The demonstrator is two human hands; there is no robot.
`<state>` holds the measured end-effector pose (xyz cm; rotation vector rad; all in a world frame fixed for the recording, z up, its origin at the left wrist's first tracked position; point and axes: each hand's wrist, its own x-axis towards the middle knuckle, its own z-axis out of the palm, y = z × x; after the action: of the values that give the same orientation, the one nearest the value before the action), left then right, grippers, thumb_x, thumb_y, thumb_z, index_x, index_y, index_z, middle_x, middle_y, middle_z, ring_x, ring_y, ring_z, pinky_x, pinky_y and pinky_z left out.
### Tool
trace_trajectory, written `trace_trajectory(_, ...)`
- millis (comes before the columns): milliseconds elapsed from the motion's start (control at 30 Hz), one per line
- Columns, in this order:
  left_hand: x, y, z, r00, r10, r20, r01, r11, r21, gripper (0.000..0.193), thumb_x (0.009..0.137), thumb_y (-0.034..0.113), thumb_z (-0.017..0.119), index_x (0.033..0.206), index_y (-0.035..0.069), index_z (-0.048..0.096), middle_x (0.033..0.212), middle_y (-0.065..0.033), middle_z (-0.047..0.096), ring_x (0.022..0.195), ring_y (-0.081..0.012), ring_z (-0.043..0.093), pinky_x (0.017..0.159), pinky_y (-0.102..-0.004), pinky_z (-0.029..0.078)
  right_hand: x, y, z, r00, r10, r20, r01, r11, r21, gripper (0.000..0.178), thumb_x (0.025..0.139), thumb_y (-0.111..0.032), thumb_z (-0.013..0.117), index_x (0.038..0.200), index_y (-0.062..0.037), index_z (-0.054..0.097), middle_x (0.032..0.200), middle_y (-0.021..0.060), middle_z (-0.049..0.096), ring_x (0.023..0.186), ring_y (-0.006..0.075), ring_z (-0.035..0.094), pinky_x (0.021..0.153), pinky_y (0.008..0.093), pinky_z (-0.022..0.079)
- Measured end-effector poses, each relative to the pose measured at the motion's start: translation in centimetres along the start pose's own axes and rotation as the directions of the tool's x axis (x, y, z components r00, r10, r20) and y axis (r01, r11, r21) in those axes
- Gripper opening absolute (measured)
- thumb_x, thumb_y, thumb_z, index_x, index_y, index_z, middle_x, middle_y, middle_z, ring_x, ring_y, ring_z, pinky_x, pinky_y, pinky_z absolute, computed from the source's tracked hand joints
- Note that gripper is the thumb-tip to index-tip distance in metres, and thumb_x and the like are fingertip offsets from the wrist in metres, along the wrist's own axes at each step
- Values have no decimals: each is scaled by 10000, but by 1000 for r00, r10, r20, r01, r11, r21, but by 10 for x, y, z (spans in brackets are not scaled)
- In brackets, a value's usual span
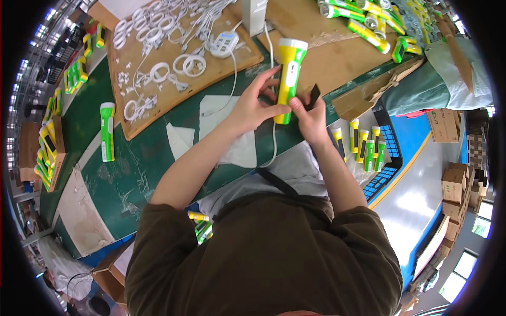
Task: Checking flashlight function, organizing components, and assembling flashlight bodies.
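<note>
A yellow and green flashlight with a white head stands nearly upright over the green table's near edge, head pointing away from me. My left hand is closed around its side, thumb across the lower part. My right hand is closed at its lower end, with the thumb pressed against the body. A thin black flat piece sticks up at the right fingers; its kind I cannot make out. White sheets lie on the table below my left forearm, and a white cable hangs behind the flashlight.
A brown board carries coiled white cables and a white power strip. Another flashlight lies at left. More are piled at far right and in a box at far left. A blue crate with several flashlights stands right, beside torn cardboard.
</note>
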<state>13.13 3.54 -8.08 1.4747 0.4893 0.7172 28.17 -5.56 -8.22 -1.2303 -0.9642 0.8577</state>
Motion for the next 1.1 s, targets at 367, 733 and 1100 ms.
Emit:
trace_trajectory(367,0,-2,-8,999,-33,35,36,995,-95,874,715,49,791,1428,82,287,1214,-99,537,928,-119,512,722,-242,544,2,-2,8,1000,-21,-9,20,997,-72,404,853,-193,723,804,-68,342,870,82,628,784,87,520,708,232,447)
trace_trajectory(733,-5,-14,-14,999,4,-39,-19,922,-387,711,819,95,602,1423,70,227,1256,-182,507,1127,-287,537,967,-401,444,-1,-6,3,999,-34,26,40,968,-249,350,855,-193,689,720,-17,419,790,134,665,665,145,555,621,314,472)
trace_trajectory(1100,-5,-6,-10,983,-127,-130,96,969,-227,478,959,317,414,1376,134,272,1086,-167,567,712,-224,629,526,-316,548,-3,0,-6,986,-134,96,147,979,-140,331,839,-133,655,699,-24,375,769,120,656,614,156,518,569,308,440)
